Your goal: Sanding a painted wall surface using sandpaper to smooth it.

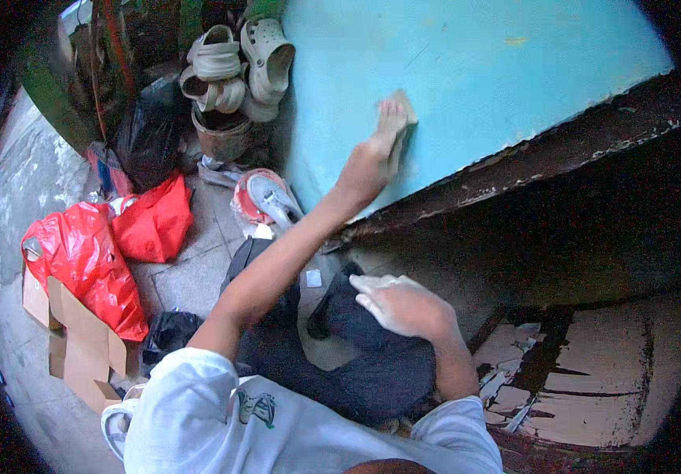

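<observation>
My left hand (370, 155) reaches up and away with the fingers pressed on a small beige pad (405, 108), perhaps folded sandpaper or a sanding block. The pad lies against a broad light-blue painted panel (465, 77), and the hand is slightly blurred. Bare, chipped dark wood (494, 169) shows along the panel's lower edge. My right hand (405, 303) rests over my right knee, holding nothing, its fingers extended and whitish as if dusty. Dark trousers (370, 373) cover my bent legs.
Stacked beige clogs (216, 56) stand by a pot (222, 133) at the panel's left. A round pinkish lid or tub (251, 195) holds a grey-white shoe (272, 198). Red plastic bags (88, 255) and an opened cardboard box (82, 349) lie left. Peeling boards (595, 379) are lower right.
</observation>
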